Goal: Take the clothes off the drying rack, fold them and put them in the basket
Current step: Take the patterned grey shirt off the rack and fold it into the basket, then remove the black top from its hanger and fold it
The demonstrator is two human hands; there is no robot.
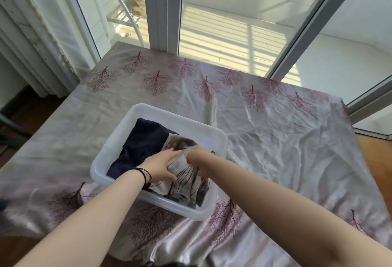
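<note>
A person leans over a translucent white basket [110, 150] set on a tabletop [275, 139] draped in a pale cloth [286, 122] printed with purple trees. Both bare arms reach into the basket. The left hand [161, 164], a dark band [145, 173] at its wrist, lies flat with fingers [172, 153] spread and straight on a folded cream garment [186, 184] marked with dark lines, which sits in the basket's right half. The right hand [196, 156] is pushed down into the same garment at its far right side; its fingers are buried in the fabric, so whether they grip or lie loose cannot be told. A folded navy garment [142, 141] lies in the basket's left half, partly under the cream one. Beyond the basket, past the tabletop's far edge, glass sliding doors [233, 12] open on a sunlit balcony floor striped with shadow, where a metal rack [125, 12] stands at the far left.
</note>
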